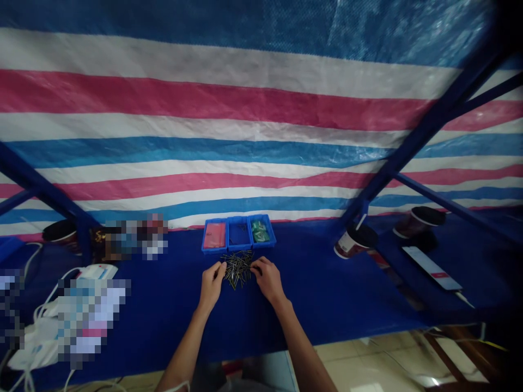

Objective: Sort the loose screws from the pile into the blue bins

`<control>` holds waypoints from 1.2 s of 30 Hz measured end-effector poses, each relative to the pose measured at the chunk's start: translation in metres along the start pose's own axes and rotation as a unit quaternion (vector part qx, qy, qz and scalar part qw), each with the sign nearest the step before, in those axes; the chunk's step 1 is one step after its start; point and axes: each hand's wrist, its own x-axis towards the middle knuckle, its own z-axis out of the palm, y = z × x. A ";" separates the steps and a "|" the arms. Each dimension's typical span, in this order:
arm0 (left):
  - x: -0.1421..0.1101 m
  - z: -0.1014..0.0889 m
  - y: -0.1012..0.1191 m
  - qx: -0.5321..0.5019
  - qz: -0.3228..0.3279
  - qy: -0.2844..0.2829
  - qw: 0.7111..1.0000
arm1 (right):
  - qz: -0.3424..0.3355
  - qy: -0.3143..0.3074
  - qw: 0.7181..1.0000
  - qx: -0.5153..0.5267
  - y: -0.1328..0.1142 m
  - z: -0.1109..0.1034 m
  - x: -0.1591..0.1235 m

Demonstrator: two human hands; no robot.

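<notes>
My left grip (212,286) and right grip (267,280) sit curled at opposite edges of a pile of small metal pins (237,269), touching it; I cannot tell whether either holds a pin. The pile lies on the blue bench (310,283), just in front of three blue trays (239,250).

We see a striped tarpaulin (229,125) behind a blue-covered tabletop (327,294), crossed by blue steel frame bars (429,125); two dark-lidded paper cups (355,242) and a smartphone (432,268) sit at right, white cables (51,291) at left.
</notes>
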 end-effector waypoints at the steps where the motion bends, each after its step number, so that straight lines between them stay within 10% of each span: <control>1: 0.000 0.000 0.001 0.003 0.002 -0.001 1.000 | -0.001 0.001 1.000 0.000 0.000 0.000 0.000; 21: -0.005 0.001 0.015 0.043 0.063 -0.091 0.993 | -0.094 0.062 0.979 0.172 -0.053 0.020 -0.010; 36: -0.004 0.002 0.013 0.068 0.071 -0.104 0.990 | -0.088 0.083 0.975 0.186 -0.047 0.031 -0.016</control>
